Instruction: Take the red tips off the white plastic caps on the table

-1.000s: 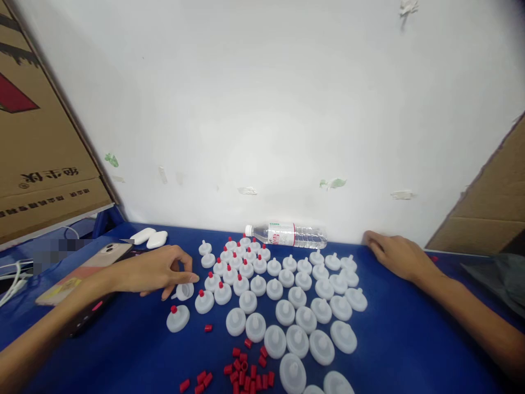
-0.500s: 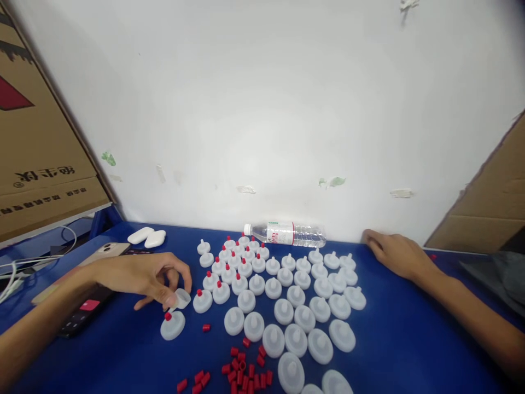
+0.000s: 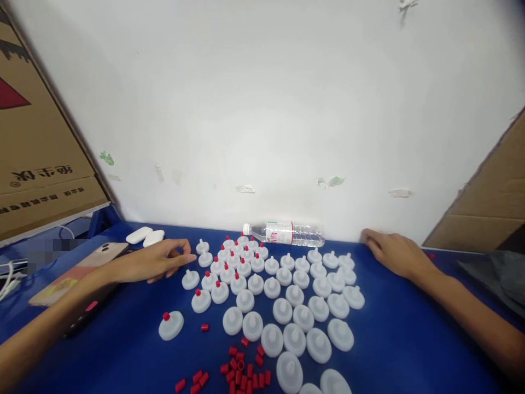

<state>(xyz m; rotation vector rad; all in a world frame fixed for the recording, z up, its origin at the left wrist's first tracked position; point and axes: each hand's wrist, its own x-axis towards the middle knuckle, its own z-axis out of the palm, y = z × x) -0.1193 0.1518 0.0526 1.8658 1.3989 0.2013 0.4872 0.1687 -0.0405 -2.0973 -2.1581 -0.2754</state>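
Several white round plastic caps (image 3: 287,298) with a small spout stand in rows on the blue table (image 3: 394,339). Some at the back left carry a red tip (image 3: 217,284). My left hand (image 3: 158,261) lies low on the table with fingers stretched out, holding nothing; a white cap (image 3: 190,279) without a red tip stands just right of its fingertips. A single red-tipped cap (image 3: 171,325) sits apart at the front left. My right hand (image 3: 391,253) rests palm down at the back right by the wall, fingers flat.
A pile of loose red tips (image 3: 244,375) lies at the front centre. A clear water bottle (image 3: 285,233) lies along the white wall. A phone (image 3: 77,272), a white case (image 3: 144,236) and cables are at the left. Cardboard boxes (image 3: 36,164) flank both sides.
My left hand held a white cap in its fingertips, set it down beside the rows, and now lies open further back. My right hand has stayed put.
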